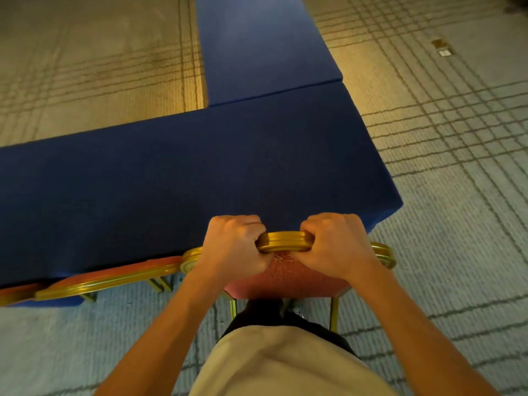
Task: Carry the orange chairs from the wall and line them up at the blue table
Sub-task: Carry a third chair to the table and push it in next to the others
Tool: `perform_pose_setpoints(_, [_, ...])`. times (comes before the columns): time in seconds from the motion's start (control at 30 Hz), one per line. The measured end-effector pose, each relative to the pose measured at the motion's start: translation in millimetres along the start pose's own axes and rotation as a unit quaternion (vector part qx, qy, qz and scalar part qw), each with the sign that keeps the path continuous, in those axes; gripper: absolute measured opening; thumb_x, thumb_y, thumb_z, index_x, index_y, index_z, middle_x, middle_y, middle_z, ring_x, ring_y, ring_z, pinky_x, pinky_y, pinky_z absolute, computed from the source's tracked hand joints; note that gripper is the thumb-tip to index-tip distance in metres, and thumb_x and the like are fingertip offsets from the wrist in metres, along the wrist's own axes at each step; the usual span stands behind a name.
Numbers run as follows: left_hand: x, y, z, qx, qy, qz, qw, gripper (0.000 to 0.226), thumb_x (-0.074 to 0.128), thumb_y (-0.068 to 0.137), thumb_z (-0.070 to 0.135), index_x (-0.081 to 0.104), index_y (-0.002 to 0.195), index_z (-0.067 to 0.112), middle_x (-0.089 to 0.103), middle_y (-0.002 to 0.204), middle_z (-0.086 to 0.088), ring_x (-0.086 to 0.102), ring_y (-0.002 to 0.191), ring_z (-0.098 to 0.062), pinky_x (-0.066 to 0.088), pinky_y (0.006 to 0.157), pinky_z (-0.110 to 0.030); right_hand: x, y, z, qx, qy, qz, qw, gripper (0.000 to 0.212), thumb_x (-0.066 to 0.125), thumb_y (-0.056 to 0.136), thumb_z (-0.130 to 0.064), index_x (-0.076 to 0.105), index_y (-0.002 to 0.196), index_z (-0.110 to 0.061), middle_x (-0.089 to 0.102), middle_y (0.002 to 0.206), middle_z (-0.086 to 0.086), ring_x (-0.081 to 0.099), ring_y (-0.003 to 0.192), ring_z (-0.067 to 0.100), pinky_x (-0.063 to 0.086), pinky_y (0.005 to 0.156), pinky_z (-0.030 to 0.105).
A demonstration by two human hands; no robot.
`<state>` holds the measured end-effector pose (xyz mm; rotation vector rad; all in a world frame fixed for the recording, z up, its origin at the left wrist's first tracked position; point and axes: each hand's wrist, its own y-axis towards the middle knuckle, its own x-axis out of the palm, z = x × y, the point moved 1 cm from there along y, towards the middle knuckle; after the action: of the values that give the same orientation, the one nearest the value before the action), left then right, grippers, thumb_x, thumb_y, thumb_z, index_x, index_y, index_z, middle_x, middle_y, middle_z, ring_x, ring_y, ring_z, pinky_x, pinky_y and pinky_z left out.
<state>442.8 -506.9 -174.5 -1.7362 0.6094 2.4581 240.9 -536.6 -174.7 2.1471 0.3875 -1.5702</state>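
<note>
An orange chair (285,277) with a gold frame stands right in front of me, its back towards me, against the near edge of the blue table (177,181). My left hand (233,245) and my right hand (335,244) both grip the gold top rail of its backrest, side by side. Two more orange chairs (114,277) with gold rims are lined up along the same table edge to the left, the farthest cut off by the frame. The seat of my chair is hidden under the table and my arms.
A second blue table (263,44) joins the first at a right angle and runs away from me. Patterned carpet (445,167) surrounds both. A small metal floor plate (443,48) lies at the far right. My legs stand just behind the chair.
</note>
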Motion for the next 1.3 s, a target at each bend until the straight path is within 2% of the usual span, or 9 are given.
perform_pose_setpoints(0.17, [15.2, 5.1, -19.5, -0.037, 0.001, -0.009, 0.999, 0.026, 0.068, 0.058, 0.031, 0.044, 0.050, 0.022, 0.045, 0.053, 0.007, 0.030, 0.043, -0.012, 0.024, 0.042, -0.024, 16.8, 25.6, 6.4, -0.023, -0.007, -0.042, 0.999, 0.043, 0.046, 0.074, -0.068, 0.043, 0.053, -0.030, 0.039, 0.054, -0.013, 0.044, 0.050, 0.009, 0.012, 0.050, 0.018])
perform_pose_setpoints(0.27, [22.2, 4.6, -27.1, -0.044, 0.001, -0.002, 0.999, 0.031, 0.069, 0.058, 0.030, 0.039, 0.054, 0.028, 0.045, 0.053, 0.008, 0.028, 0.045, -0.010, 0.020, 0.047, -0.022, 27.4, 35.5, 10.0, -0.035, -0.005, -0.071, 0.997, 0.050, 0.040, 0.077, -0.073, 0.053, 0.058, -0.028, 0.045, 0.059, -0.013, 0.042, 0.056, 0.006, 0.023, 0.051, 0.024])
perform_pose_setpoints(0.37, [26.1, 5.6, -34.0, -0.064, 0.014, 0.004, 0.998, 0.030, 0.072, 0.058, 0.029, 0.043, 0.052, 0.024, 0.044, 0.053, 0.008, 0.026, 0.046, -0.010, 0.019, 0.047, -0.021, 33.3, 45.3, 10.2, -0.043, -0.005, -0.096, 0.994, 0.052, 0.035, 0.076, -0.076, 0.053, 0.062, -0.029, 0.045, 0.061, -0.014, 0.043, 0.059, 0.007, 0.031, 0.054, 0.027])
perform_pose_setpoints(0.57, [26.0, 10.5, -45.2, -0.072, 0.016, 0.035, 0.997, 0.021, 0.058, 0.067, 0.036, 0.050, 0.052, 0.023, 0.046, 0.054, 0.009, 0.027, 0.046, -0.009, 0.016, 0.048, -0.018, 38.5, 63.6, 10.7, -0.066, -0.001, -0.088, 0.994, 0.045, 0.042, 0.076, -0.075, 0.044, 0.060, -0.033, 0.042, 0.059, -0.015, 0.041, 0.058, 0.006, 0.020, 0.053, 0.024])
perform_pose_setpoints(0.73, [33.4, 9.7, -49.7, -0.081, 0.024, 0.058, 0.995, 0.024, 0.058, 0.070, 0.038, 0.053, 0.053, 0.021, 0.049, 0.054, 0.008, 0.032, 0.045, -0.009, 0.025, 0.043, -0.022, 45.1, 70.9, 10.7, -0.077, -0.003, -0.084, 0.993, 0.042, 0.046, 0.077, -0.070, 0.041, 0.058, -0.033, 0.040, 0.058, -0.015, 0.041, 0.055, 0.008, 0.014, 0.050, 0.020])
perform_pose_setpoints(0.9, [39.6, 15.9, -55.4, -0.089, 0.032, 0.056, 0.994, 0.026, 0.066, 0.071, 0.039, 0.052, 0.055, 0.023, 0.047, 0.056, 0.010, 0.030, 0.048, -0.007, 0.018, 0.049, -0.019, 50.0, 79.7, 17.0, -0.087, -0.018, -0.114, 0.990, 0.041, 0.062, 0.083, -0.064, 0.041, 0.062, -0.034, 0.042, 0.064, -0.013, 0.040, 0.062, 0.009, 0.013, 0.052, 0.020])
perform_pose_setpoints(1.07, [45.1, 21.8, -61.5, -0.091, 0.030, 0.059, 0.994, 0.029, 0.073, 0.066, 0.036, 0.049, 0.055, 0.025, 0.046, 0.056, 0.010, 0.030, 0.049, -0.007, 0.015, 0.050, -0.019, 55.9, 85.8, 19.4, -0.067, -0.002, -0.119, 0.991, 0.043, 0.037, 0.079, -0.071, 0.045, 0.062, -0.033, 0.043, 0.065, -0.013, 0.041, 0.063, 0.009, 0.016, 0.052, 0.022])
perform_pose_setpoints(1.2, [51.1, 25.5, -64.4, -0.094, 0.029, 0.048, 0.994, 0.026, 0.076, 0.064, 0.035, 0.054, 0.056, 0.023, 0.049, 0.057, 0.009, 0.032, 0.049, -0.007, 0.025, 0.047, -0.021, 60.5, 85.8, 23.3, -0.066, -0.013, -0.149, 0.987, 0.039, 0.053, 0.087, -0.066, 0.049, 0.069, -0.032, 0.045, 0.072, -0.012, 0.043, 0.070, 0.010, 0.024, 0.058, 0.028])
perform_pose_setpoints(1.3, [60.1, 23.3, -65.8, -0.105, 0.032, 0.015, 0.994, 0.027, 0.078, 0.064, 0.038, 0.058, 0.057, 0.023, 0.051, 0.057, 0.009, 0.039, 0.048, -0.009, 0.036, 0.044, -0.024, 64.7, 83.0, 22.8, -0.060, -0.028, -0.171, 0.983, 0.036, 0.054, 0.090, -0.064, 0.051, 0.074, -0.032, 0.046, 0.076, -0.010, 0.043, 0.074, 0.010, 0.025, 0.060, 0.028])
